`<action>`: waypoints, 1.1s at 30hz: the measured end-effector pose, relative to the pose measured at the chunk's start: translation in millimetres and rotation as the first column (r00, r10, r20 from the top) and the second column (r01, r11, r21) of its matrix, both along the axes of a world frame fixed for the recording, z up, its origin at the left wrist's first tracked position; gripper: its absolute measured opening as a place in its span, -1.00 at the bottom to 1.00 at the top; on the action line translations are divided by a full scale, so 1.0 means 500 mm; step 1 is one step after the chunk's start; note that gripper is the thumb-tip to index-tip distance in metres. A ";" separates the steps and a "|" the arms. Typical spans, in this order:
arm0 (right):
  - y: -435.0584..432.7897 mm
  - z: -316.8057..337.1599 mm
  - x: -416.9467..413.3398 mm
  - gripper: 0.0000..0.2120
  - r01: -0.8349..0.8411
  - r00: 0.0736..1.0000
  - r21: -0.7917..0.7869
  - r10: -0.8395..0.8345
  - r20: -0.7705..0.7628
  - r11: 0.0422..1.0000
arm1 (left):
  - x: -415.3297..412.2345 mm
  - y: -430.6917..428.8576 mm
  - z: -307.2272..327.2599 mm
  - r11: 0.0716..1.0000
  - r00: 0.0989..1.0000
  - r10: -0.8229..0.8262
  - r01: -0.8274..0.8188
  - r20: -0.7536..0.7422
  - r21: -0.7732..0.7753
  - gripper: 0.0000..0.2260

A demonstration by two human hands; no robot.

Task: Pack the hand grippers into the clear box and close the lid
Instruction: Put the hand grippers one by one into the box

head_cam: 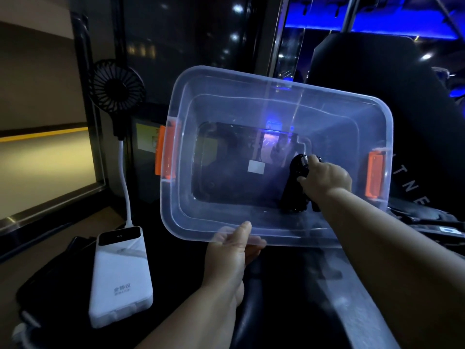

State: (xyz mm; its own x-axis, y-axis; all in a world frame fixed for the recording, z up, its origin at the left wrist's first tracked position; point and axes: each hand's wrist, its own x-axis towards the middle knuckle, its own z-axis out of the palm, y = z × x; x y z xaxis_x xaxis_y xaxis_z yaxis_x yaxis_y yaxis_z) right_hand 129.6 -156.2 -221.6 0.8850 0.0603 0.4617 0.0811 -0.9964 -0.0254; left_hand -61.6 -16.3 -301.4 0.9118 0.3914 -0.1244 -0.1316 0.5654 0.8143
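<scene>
Beside clear box [226,83], white letters [412,188] "TNE"

The table [83,222] showed dull brown in the dim light. On it lay a flat black thing [47,278] (a pouch or a cloth, too dark to tell), and a white power bank [120,280] lay flat on top of that.

- A single wide-angle camera, worn on the person's head, is looking forward and down from the wearer's eye level.
- It is hovering close over the clear box [251,107], which is filling the centre of the frame.
- The lens is also taking in a fan [118,85] at 10 o'clock and a power bank [120,278] at 8 o'clock.
</scene>
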 end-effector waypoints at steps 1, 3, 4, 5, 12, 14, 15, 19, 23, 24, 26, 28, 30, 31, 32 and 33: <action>0.001 -0.001 -0.002 -0.57 0.008 1.000 0.029 -0.009 0.022 1.000 | 0.000 0.000 0.001 1.000 1.000 -0.001 0.001 0.000 -0.001 -0.89; 0.004 -0.004 -0.004 -0.51 0.032 0.995 0.022 -0.034 0.094 0.999 | 0.000 0.000 0.001 1.000 1.000 0.000 0.000 -0.002 -0.002 -0.89; 0.004 -0.006 -0.003 -0.49 0.037 0.989 -0.036 -0.031 0.145 0.999 | 0.000 0.000 0.001 1.000 1.000 0.001 -0.001 -0.004 -0.003 -0.89; 0.003 -0.008 0.001 -0.49 0.023 0.982 -0.111 -0.001 0.187 0.994 | 0.000 0.000 0.002 1.000 1.000 0.003 -0.003 -0.004 -0.007 -0.89; -0.007 -0.024 0.036 -0.29 -0.144 0.987 -0.231 0.156 0.033 0.962 | 0.001 0.000 0.001 1.000 1.000 0.006 -0.006 -0.007 0.001 -0.89; -0.007 -0.026 0.039 -0.23 -0.147 0.988 -0.223 0.155 0.018 0.964 | 0.000 0.000 0.000 1.000 1.000 0.003 -0.003 -0.004 0.008 -0.88; -0.006 -0.026 0.040 -0.22 -0.143 0.988 -0.219 0.151 0.022 0.965 | 0.000 0.000 -0.001 1.000 1.000 0.003 -0.003 -0.002 0.009 -0.88; 0.000 -0.023 0.041 -0.21 -0.134 0.989 -0.201 0.142 0.030 0.970 | -0.001 -0.002 0.000 1.000 1.000 0.008 -0.008 0.004 0.007 -0.89; 0.002 -0.023 0.042 -0.22 -0.122 0.990 -0.208 0.135 0.049 0.971 | -0.001 -0.001 -0.002 0.999 1.000 0.007 -0.007 -0.001 0.032 -0.88; 0.002 -0.022 0.042 -0.22 -0.120 0.989 -0.211 0.134 0.055 0.970 | -0.001 -0.001 -0.002 0.999 1.000 0.009 -0.009 -0.002 0.036 -0.88; 0.000 -0.021 0.041 -0.21 -0.117 0.990 -0.217 0.132 0.055 0.969 | 0.001 -0.001 -0.003 0.999 1.000 0.015 -0.015 -0.005 0.038 -0.88; -0.002 -0.019 0.037 -0.19 -0.122 0.989 -0.225 0.137 0.051 0.967 | 0.003 -0.001 -0.003 0.999 1.000 0.017 -0.016 -0.006 0.039 -0.88; -0.003 -0.016 0.030 -0.18 -0.126 0.987 -0.233 0.145 0.066 0.964 | 0.003 0.001 -0.004 0.999 1.000 0.013 -0.013 -0.001 0.039 -0.88; -0.004 -0.013 0.023 -0.19 -0.129 0.985 -0.224 0.151 0.084 0.966 | 0.003 0.001 -0.006 0.999 1.000 0.011 -0.011 0.000 0.039 -0.88; -0.005 -0.008 0.014 -0.20 -0.139 0.981 -0.202 0.162 0.103 0.970 | 0.003 0.002 -0.007 0.999 1.000 0.013 -0.013 0.000 0.042 -0.87; -0.008 -0.003 0.003 -0.22 -0.154 0.978 -0.170 0.175 0.113 0.973 | 0.005 0.002 -0.008 0.999 1.000 0.014 -0.014 0.000 0.045 -0.87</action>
State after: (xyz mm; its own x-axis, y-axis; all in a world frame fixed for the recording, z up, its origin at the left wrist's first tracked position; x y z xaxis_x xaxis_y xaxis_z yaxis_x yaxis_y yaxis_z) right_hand 131.1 -160.1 -223.2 0.7919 0.2819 0.5417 0.2366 -0.9594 0.1534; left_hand -59.3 -15.2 -305.3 0.9061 0.4094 -0.1066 -0.1391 0.5263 0.8389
